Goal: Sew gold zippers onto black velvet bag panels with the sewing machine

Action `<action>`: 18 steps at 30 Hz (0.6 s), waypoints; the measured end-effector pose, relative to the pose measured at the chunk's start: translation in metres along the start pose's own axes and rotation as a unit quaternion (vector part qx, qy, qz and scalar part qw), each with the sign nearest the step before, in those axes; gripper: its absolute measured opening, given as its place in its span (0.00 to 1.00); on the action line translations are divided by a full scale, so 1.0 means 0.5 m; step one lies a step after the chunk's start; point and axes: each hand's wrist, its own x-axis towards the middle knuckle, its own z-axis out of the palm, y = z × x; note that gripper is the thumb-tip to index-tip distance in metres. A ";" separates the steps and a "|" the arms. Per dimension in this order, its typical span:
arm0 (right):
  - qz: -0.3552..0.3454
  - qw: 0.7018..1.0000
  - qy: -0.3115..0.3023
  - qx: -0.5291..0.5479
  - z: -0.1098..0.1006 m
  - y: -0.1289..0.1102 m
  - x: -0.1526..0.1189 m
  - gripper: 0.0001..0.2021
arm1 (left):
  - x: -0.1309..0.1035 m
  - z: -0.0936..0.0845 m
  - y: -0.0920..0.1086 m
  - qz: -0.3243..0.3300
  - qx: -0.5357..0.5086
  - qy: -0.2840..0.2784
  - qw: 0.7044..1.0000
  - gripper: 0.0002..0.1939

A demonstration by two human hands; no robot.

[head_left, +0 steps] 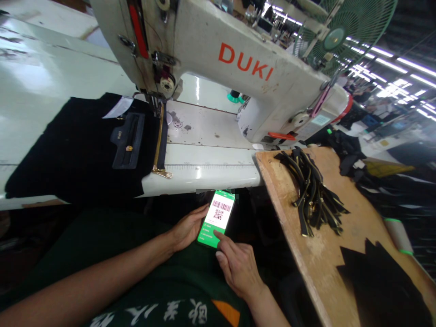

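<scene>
My left hand (pixel 191 227) holds a smartphone (pixel 218 218) above my lap, gripping it from its left side. A barcode and a QR code show on its lit green and white screen. The index finger of my right hand (pixel 238 263) points at the lower part of the screen; whether it touches the glass I cannot tell. The other fingers of that hand are curled, with nothing visible in them. Beyond the phone, a black fabric piece (pixel 81 145) with a dark patch (pixel 127 143) lies under the sewing machine's needle, a gold-toothed zipper (pixel 159 141) along its right edge.
A sewing machine (pixel 218 50) marked DUKI stands on the white table (pixel 204 175). At the right, a wooden board (pixel 282 204) bears a bundle of black zippers (pixel 311 195) and dark fabric pieces (pixel 384 281). A green fan (pixel 335 38) is behind the machine.
</scene>
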 end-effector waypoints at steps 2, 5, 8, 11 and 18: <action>0.002 1.000 -0.004 -0.002 0.000 0.000 0.001 0.23 | -0.001 0.000 0.000 0.000 0.000 0.000 1.000 0.16; 0.006 1.000 -0.011 -0.008 0.000 0.000 0.002 0.23 | -0.002 0.000 0.002 -0.002 0.001 0.001 1.000 0.17; 0.005 1.000 -0.014 -0.011 -0.001 0.000 0.003 0.24 | -0.002 0.000 0.003 -0.005 0.002 0.003 1.000 0.17; 0.006 1.000 -0.018 -0.014 -0.001 0.000 0.003 0.24 | -0.001 0.000 0.002 -0.006 0.004 0.005 1.000 0.17; 0.008 0.999 -0.031 -0.015 -0.001 -0.001 0.002 0.24 | -0.001 0.000 0.001 -0.002 0.005 0.002 1.000 0.17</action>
